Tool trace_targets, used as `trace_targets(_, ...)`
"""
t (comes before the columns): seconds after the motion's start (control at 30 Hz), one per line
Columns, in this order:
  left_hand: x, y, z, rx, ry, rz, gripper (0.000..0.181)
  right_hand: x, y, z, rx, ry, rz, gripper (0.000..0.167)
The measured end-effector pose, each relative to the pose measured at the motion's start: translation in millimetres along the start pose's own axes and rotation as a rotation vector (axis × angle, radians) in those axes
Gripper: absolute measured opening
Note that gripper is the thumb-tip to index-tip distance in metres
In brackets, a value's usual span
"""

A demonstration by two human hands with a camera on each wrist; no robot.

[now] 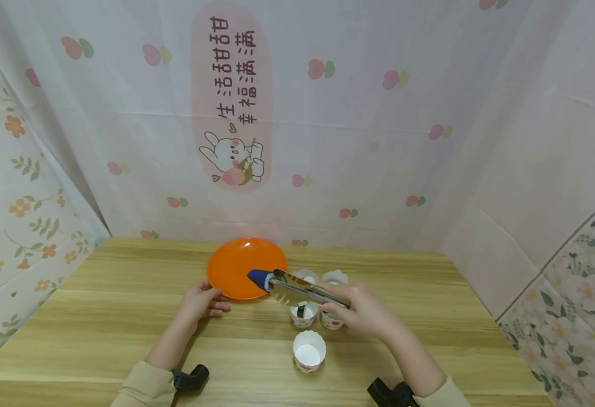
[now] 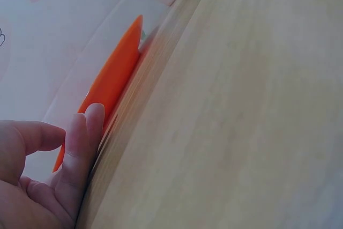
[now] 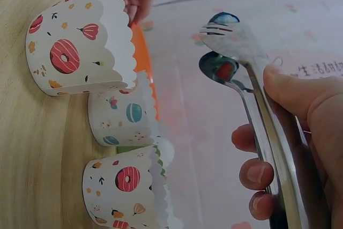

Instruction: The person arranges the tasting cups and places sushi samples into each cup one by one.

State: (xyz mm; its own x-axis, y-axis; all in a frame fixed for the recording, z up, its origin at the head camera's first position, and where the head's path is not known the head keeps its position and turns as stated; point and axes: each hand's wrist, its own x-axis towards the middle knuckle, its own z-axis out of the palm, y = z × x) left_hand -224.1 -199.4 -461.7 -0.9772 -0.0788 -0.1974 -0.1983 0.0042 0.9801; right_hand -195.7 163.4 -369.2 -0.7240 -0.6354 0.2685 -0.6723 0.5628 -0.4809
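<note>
My left hand point(image 1: 198, 305) pinches the near-left rim of a round orange plate point(image 1: 233, 263), thumb on one side and fingers on the other; the left wrist view shows this grip on the plate point(image 2: 115, 79). In my right hand point(image 1: 370, 314) are metal serving tongs point(image 3: 262, 116), with one fork-like end and one spoon-like end. A small blue piece point(image 1: 260, 279) sits at their tips, over the plate's right part; its kind is unclear. Below and beside the tongs stand several patterned paper baking cups, one nearest me point(image 1: 309, 353) showing a white inside.
Another cup point(image 1: 303, 317) holds something dark and white, partly covered by the tongs. A further cup point(image 1: 335, 276) stands behind, right. The wooden table point(image 1: 99, 316) meets a printed curtain point(image 1: 358, 147) at the back. Black wrist devices point(image 1: 191, 377) sit on both forearms.
</note>
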Motion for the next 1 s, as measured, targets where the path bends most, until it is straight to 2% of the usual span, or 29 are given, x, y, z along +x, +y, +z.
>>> trace_targets(0.37,-0.7,0.2,0.9,0.000,0.002,-0.002,0.035,-15.0,2.1,-9.1,0.018,0.023,-0.002,0.044)
trace_targets(0.63,0.3,-0.4,-0.2,0.004,0.000,0.007,0.035,-25.9,2.3,-9.0,-0.008,0.028,-0.057,0.039)
trace_targets(0.87,0.3,-1.2,-0.6,-0.002,-0.002,0.008,0.034,-35.8,2.6,-10.2,-0.075,0.034,-0.049,0.041)
trace_targets(1.0,0.1,-1.0,-0.6,-0.001,-0.005,0.007,0.033,-41.9,3.8,-14.1,-0.067,0.018,-0.054,0.042)
